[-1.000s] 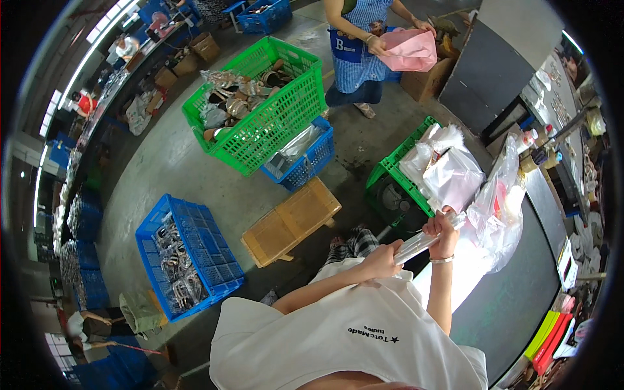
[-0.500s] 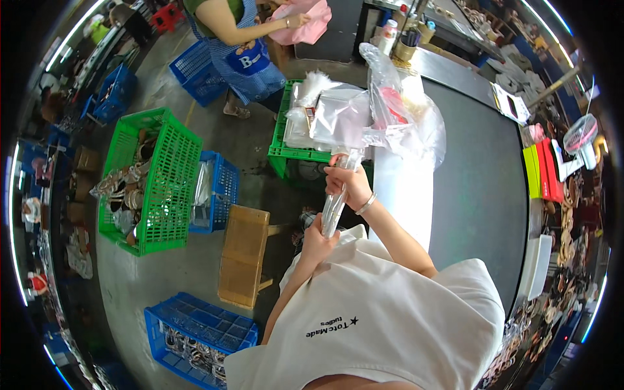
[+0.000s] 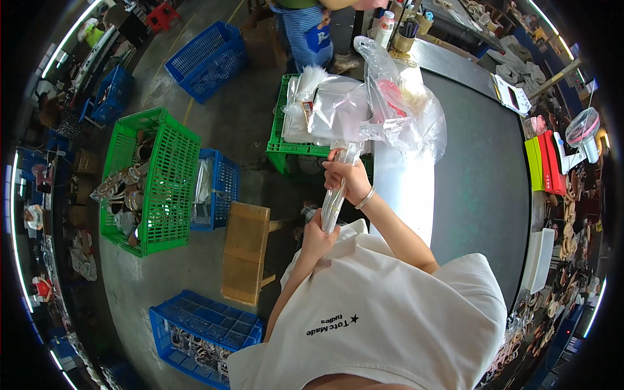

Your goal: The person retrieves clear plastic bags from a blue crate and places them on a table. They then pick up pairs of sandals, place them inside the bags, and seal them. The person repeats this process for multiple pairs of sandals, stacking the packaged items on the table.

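Large green crate (image 3: 172,195): on the grey floor (image 3: 136,292), loaded with shoes, some in clear wrap. Blue crate (image 3: 211,58): farther off, set aslant. Second blue crate (image 3: 211,315): at the lower edge, packed with footwear. Third blue crate (image 3: 225,185): just beside the large green crate, with clear plastic inside. Low wooden stool (image 3: 245,253): tan top. Co-worker in blue apron (image 3: 302,39): partly cut off by the upper edge. Small green crate (image 3: 278,148): topped with clear plastic. Left hand (image 3: 316,239): grip closed around the lower end of a clear plastic bundle (image 3: 335,203), held aslant before the white shirt (image 3: 383,299). Stacked clear bags (image 3: 338,110): over the small green crate, beyond the bundle's upper end; contact uncertain. Right hand (image 3: 350,180): grip closed, fingers wrapped around the upper part of the bundle. Bracelet (image 3: 366,197): on the right wrist. Bottle (image 3: 385,29): upright. Large crumpled bag (image 3: 426,130): on the dark surface (image 3: 481,182). Red folder (image 3: 551,162): beside a yellow-green one. Small fan (image 3: 583,129): pink and white.
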A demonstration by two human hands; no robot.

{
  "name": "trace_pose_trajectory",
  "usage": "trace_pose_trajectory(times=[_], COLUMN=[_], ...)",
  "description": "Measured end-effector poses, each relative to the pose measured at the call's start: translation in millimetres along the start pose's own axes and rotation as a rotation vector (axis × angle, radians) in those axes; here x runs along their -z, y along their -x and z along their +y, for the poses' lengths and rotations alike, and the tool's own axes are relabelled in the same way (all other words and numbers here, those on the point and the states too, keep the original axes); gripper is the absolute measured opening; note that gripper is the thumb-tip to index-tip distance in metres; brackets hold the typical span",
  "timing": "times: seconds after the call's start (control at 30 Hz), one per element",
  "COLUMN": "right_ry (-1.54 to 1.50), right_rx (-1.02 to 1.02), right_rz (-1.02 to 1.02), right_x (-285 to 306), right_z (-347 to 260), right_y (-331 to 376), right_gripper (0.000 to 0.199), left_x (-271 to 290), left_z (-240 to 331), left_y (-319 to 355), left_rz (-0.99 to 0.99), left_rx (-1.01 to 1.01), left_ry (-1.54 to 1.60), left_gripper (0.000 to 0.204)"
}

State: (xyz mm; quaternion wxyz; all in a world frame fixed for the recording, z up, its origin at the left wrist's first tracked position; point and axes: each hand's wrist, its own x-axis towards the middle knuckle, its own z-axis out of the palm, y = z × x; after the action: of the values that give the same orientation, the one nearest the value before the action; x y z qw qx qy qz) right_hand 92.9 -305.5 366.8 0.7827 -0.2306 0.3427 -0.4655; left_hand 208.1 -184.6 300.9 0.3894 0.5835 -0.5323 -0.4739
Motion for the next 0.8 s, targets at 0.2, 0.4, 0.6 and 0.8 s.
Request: trace_pose_trajectory(times=[0.2,0.4,0.6,0.8], right_ry=[-0.018,-0.022,-0.016,-0.018], right_rx=[0.005,-0.003,0.003,-0.012], right_rz=[0.006,0.023,0.02,0.021], right_x=[4.7,5.7,6.4,7.1], right_z=[-0.8,-3.0,-3.1,-1.5], right_y=[-1.4,-1.8,-3.6,-5.4], right_gripper=[0.017,0.017,0.017,0.017], left_x=[-1.5,-0.6,-3.4,-2.2], left_z=[0.7,-1.1,-5.8,-3.6], left_y=[-3.1,-5.7,-5.1,-6.3], left_rz=[-0.006,-0.049,-0.007,-0.017], left_rx=[-0.022,0.028,0.013,0.001], left_ry=[-0.004,-0.031,0.0,0.004], left_gripper=[0.029,0.041,0.042,0.034])
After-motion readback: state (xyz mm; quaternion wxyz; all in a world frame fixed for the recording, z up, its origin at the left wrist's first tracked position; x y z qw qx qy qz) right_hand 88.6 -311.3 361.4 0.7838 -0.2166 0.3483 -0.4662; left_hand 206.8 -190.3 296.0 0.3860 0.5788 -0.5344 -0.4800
